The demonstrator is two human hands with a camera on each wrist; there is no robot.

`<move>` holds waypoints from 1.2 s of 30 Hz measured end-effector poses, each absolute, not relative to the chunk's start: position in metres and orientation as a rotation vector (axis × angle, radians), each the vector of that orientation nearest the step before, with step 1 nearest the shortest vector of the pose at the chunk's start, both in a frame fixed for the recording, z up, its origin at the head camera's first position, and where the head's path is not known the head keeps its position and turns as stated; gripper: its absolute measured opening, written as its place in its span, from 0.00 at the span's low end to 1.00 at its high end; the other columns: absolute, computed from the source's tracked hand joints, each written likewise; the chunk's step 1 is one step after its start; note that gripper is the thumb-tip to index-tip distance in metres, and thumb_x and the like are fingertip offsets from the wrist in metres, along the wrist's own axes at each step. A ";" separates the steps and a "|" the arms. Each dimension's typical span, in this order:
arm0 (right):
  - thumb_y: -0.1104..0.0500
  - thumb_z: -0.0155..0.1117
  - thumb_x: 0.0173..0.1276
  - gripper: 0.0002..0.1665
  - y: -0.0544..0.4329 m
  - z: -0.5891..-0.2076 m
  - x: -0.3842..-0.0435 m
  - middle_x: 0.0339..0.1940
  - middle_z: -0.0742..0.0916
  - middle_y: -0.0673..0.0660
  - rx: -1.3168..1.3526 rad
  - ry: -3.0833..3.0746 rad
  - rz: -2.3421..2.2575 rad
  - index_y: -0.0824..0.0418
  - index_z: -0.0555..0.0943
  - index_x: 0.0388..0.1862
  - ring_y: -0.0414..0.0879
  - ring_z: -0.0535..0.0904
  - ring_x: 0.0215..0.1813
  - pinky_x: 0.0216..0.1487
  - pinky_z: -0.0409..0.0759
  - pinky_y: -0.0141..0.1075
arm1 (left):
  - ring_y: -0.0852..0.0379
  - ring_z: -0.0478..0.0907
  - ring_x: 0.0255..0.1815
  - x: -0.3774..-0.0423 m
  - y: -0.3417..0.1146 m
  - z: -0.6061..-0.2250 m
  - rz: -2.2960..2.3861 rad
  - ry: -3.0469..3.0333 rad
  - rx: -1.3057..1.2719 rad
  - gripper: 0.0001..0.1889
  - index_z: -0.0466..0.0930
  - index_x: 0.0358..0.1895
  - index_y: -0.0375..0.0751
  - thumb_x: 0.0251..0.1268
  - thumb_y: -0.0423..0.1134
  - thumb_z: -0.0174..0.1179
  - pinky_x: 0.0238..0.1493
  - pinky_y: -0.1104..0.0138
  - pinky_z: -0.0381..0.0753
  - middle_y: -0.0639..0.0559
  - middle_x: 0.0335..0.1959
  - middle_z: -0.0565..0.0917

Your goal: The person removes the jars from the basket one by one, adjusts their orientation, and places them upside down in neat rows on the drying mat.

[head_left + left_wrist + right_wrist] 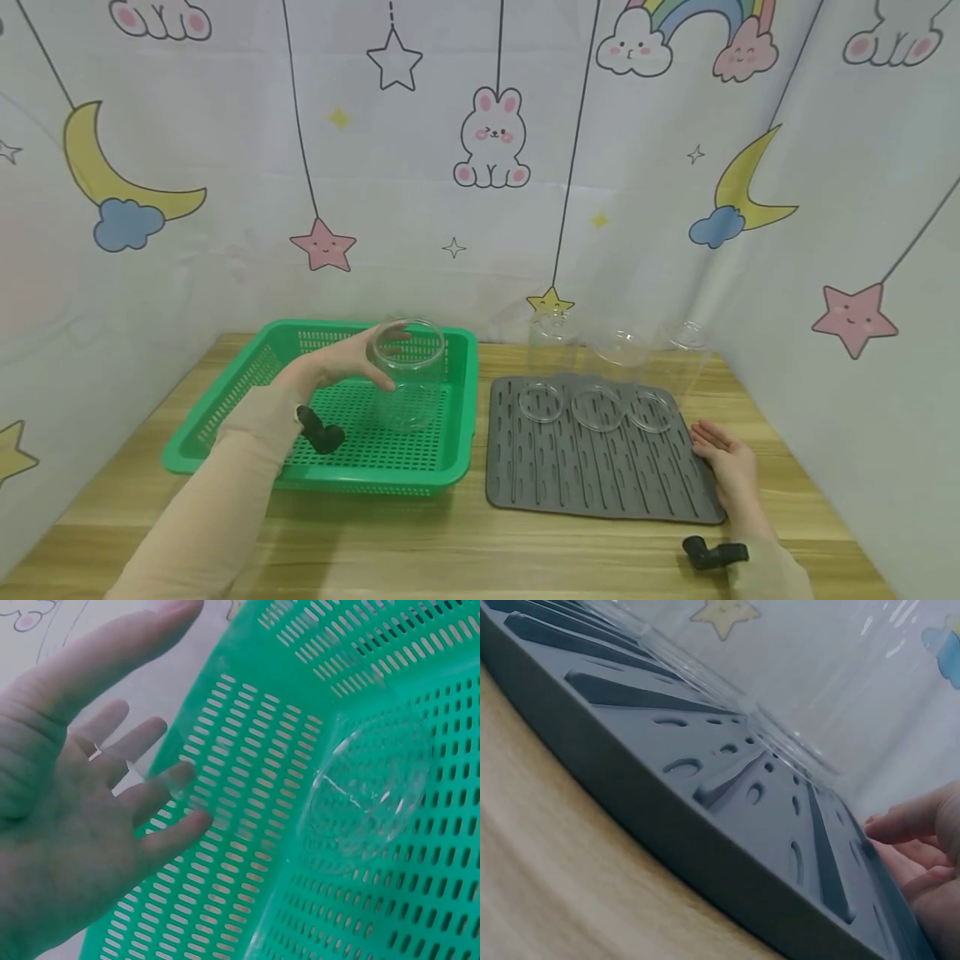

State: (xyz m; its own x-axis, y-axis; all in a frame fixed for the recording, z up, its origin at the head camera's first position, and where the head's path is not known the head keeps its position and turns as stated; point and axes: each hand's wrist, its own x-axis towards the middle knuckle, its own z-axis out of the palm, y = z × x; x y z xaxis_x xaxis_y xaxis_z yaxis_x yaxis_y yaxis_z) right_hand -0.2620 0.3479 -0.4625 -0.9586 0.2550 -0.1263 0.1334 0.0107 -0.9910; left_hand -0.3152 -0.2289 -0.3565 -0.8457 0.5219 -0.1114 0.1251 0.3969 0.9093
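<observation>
In the head view, a clear cup (411, 379) stands upright inside the green basket (467, 408). My left hand (352, 358) curves round its left side near the rim, thumb in front and fingers behind. The left wrist view shows that hand (97, 795) with thumb and fingers spread wide; the cup's round base (367, 799) appears over the basket floor. Whether the base touches the floor, I cannot tell. At the right edge of the grey drying mat (600, 475), my right hand (729, 467) rests with fingers loosely bent, seen also beside the mat (727, 772).
Three clear cups stand mouth down along the mat's back: a left one (551, 350), a middle one (618, 358) and a right one (686, 358). A wooden table (420, 542) bears everything. Behind hangs a printed curtain (420, 200).
</observation>
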 end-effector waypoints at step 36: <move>0.80 0.57 0.63 0.18 0.267 -0.317 -0.223 0.45 0.85 0.54 0.212 -1.549 2.019 0.64 0.79 0.47 0.42 0.82 0.47 0.45 0.81 0.24 | 0.38 0.66 0.69 -0.246 -0.146 -0.262 0.887 3.156 0.225 0.63 0.54 0.76 0.43 0.27 0.36 0.82 0.62 0.42 0.72 0.40 0.72 0.67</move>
State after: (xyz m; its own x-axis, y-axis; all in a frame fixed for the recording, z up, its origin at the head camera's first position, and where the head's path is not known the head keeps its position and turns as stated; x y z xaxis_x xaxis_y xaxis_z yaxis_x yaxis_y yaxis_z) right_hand -0.2230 0.2672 -0.3169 -0.8196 0.3463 0.4564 -0.5306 -0.1583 -0.8327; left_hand -0.2461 -0.1465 -0.2616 -0.9803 0.0920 0.1747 0.1696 0.8456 0.5061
